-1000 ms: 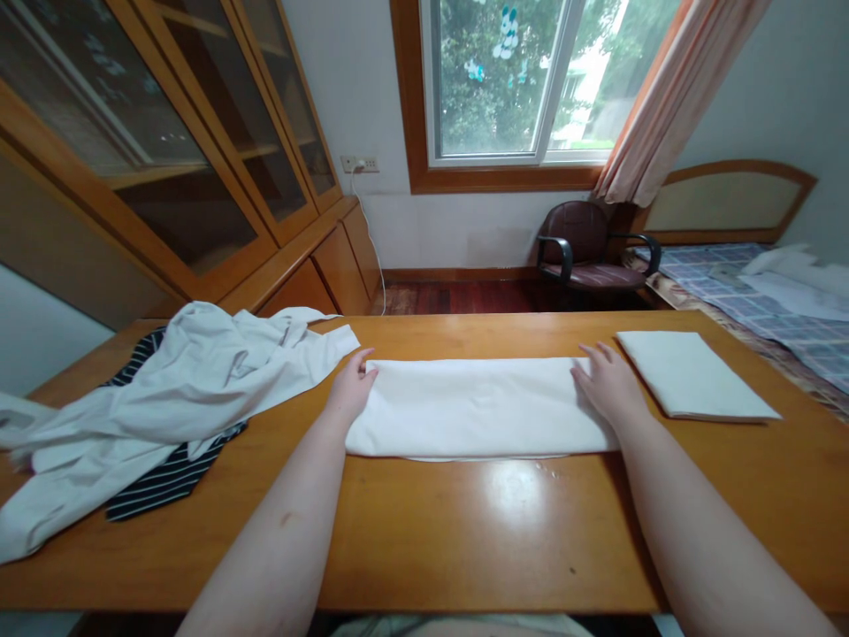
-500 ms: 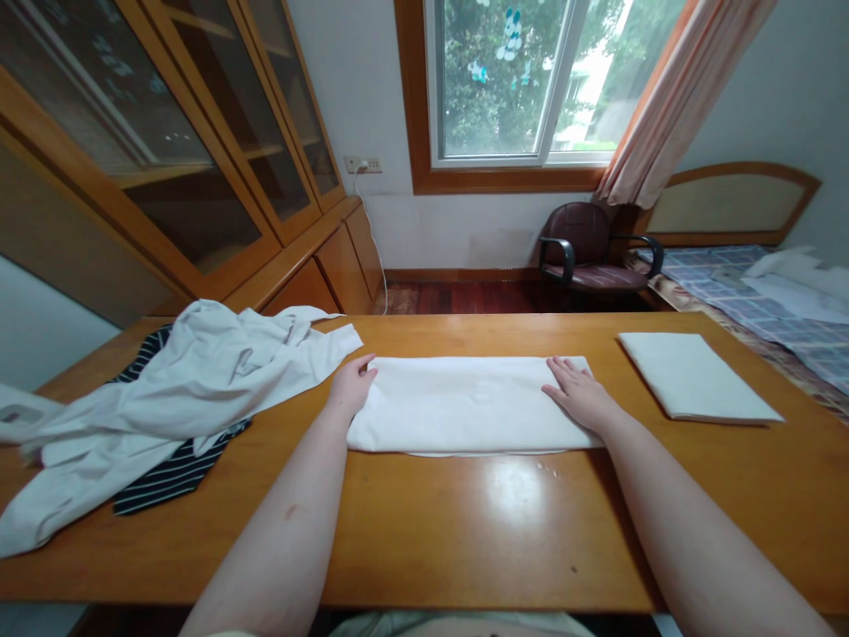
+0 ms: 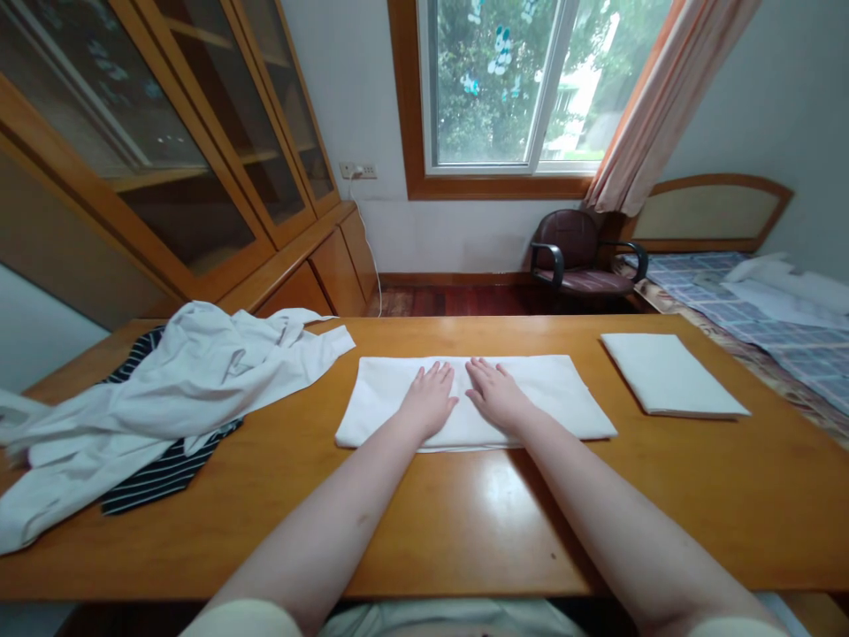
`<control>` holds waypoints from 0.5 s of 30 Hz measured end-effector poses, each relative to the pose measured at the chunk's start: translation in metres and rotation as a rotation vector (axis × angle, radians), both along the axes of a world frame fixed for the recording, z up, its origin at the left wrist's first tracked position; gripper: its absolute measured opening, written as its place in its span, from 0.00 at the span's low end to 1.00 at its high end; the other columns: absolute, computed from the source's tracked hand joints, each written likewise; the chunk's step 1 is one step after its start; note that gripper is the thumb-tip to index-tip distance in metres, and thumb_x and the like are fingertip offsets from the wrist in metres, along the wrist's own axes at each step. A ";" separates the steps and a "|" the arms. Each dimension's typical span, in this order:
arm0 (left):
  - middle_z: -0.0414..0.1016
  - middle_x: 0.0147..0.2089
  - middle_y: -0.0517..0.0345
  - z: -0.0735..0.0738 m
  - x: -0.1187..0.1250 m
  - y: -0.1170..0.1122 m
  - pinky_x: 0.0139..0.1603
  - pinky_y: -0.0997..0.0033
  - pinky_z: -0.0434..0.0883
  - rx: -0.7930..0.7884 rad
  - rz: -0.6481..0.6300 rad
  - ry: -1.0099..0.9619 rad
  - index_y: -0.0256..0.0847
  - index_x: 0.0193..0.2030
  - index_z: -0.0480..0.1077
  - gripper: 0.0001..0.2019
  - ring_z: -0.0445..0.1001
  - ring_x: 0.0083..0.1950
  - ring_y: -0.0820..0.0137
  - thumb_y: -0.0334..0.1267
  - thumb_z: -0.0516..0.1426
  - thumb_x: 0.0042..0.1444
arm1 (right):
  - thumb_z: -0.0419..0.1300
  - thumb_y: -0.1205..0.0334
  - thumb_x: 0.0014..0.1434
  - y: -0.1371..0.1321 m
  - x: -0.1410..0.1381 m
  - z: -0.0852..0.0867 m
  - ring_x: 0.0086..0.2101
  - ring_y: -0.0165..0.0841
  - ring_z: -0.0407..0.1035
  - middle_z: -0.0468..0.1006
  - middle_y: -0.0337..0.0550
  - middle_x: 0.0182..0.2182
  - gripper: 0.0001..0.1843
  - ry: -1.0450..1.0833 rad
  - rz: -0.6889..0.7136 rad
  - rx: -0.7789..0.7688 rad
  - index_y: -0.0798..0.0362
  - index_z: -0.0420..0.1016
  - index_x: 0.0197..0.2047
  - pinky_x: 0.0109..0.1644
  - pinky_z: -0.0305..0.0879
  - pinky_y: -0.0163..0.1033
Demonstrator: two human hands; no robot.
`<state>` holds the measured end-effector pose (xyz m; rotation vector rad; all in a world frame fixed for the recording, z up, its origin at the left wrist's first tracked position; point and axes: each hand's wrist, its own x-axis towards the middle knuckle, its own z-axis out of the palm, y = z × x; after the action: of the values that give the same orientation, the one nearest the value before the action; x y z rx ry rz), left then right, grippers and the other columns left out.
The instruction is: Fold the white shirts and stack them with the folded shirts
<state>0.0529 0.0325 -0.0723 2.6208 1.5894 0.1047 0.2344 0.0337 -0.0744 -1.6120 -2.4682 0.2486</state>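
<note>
A white cloth (image 3: 557, 394), folded into a long flat rectangle, lies across the middle of the wooden table. My left hand (image 3: 430, 398) rests flat on it, just left of its centre, with the fingers stretched out. Close beside it, my right hand (image 3: 497, 394) also lies flat on the cloth, palm down and fingers extended. A small gap separates the two hands, and neither grips anything. The cloth's left and right ends are uncovered.
To the left, a crumpled white shirt (image 3: 199, 372) lies over a black striped cloth (image 3: 165, 473). A squarely folded white cloth (image 3: 673, 376) sits at the table's right. Beyond the table (image 3: 457, 531) stand a chair (image 3: 574, 248), a glass-door cabinet (image 3: 265, 150) and a bed (image 3: 743, 292).
Both hands have moved inward from the ends of the folded cloth to near its middle. My left hand's curled fingers have straightened. The view has shifted slightly.
</note>
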 end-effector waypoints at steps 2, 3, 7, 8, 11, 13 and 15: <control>0.48 0.70 0.53 -0.013 0.001 0.002 0.68 0.53 0.44 0.030 0.014 0.016 0.40 0.68 0.50 0.29 0.44 0.71 0.62 0.46 0.45 0.62 | 0.44 0.53 0.64 0.001 -0.006 -0.008 0.64 0.38 0.44 0.52 0.48 0.66 0.31 -0.035 -0.048 -0.006 0.55 0.50 0.68 0.66 0.37 0.51; 0.47 0.71 0.54 -0.017 0.000 0.003 0.68 0.52 0.43 0.046 0.028 0.016 0.42 0.68 0.49 0.29 0.43 0.71 0.62 0.48 0.44 0.62 | 0.43 0.52 0.64 0.002 -0.007 -0.011 0.65 0.38 0.43 0.51 0.47 0.66 0.32 -0.050 -0.070 -0.002 0.54 0.49 0.68 0.66 0.36 0.52; 0.43 0.71 0.57 -0.023 -0.008 0.008 0.67 0.44 0.39 0.049 0.107 -0.002 0.51 0.68 0.48 0.31 0.39 0.71 0.57 0.57 0.42 0.60 | 0.41 0.46 0.64 0.003 -0.003 -0.014 0.65 0.42 0.39 0.46 0.44 0.67 0.33 -0.089 -0.114 -0.009 0.49 0.45 0.69 0.65 0.32 0.56; 0.42 0.72 0.57 -0.023 -0.009 0.010 0.66 0.44 0.39 0.035 0.127 -0.012 0.52 0.68 0.47 0.33 0.39 0.71 0.56 0.59 0.42 0.58 | 0.41 0.45 0.64 0.004 -0.002 -0.013 0.65 0.43 0.38 0.46 0.44 0.67 0.34 -0.092 -0.112 -0.017 0.48 0.45 0.69 0.65 0.32 0.57; 0.41 0.72 0.53 -0.021 -0.017 0.020 0.67 0.48 0.42 -0.014 0.192 -0.038 0.50 0.69 0.45 0.40 0.39 0.71 0.56 0.66 0.44 0.54 | 0.39 0.41 0.63 0.009 0.002 -0.009 0.65 0.43 0.38 0.45 0.44 0.68 0.35 -0.098 -0.121 -0.032 0.46 0.44 0.69 0.65 0.32 0.56; 0.41 0.72 0.51 -0.020 -0.027 0.027 0.67 0.52 0.43 -0.029 0.252 -0.041 0.46 0.69 0.45 0.41 0.40 0.71 0.57 0.66 0.43 0.53 | 0.39 0.37 0.61 0.015 0.009 -0.009 0.65 0.44 0.38 0.44 0.45 0.68 0.38 -0.109 -0.178 -0.049 0.45 0.44 0.69 0.65 0.34 0.56; 0.42 0.71 0.50 -0.019 -0.040 0.033 0.67 0.54 0.43 -0.022 0.303 -0.033 0.43 0.69 0.45 0.40 0.40 0.71 0.58 0.64 0.42 0.56 | 0.39 0.35 0.60 0.020 0.020 -0.010 0.65 0.43 0.39 0.45 0.48 0.67 0.40 -0.124 -0.251 -0.073 0.48 0.44 0.69 0.65 0.36 0.53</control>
<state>0.0131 0.0653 -0.0918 2.3295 1.9508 0.1451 0.2541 0.0538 -0.0841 -2.0013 -2.3340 0.2095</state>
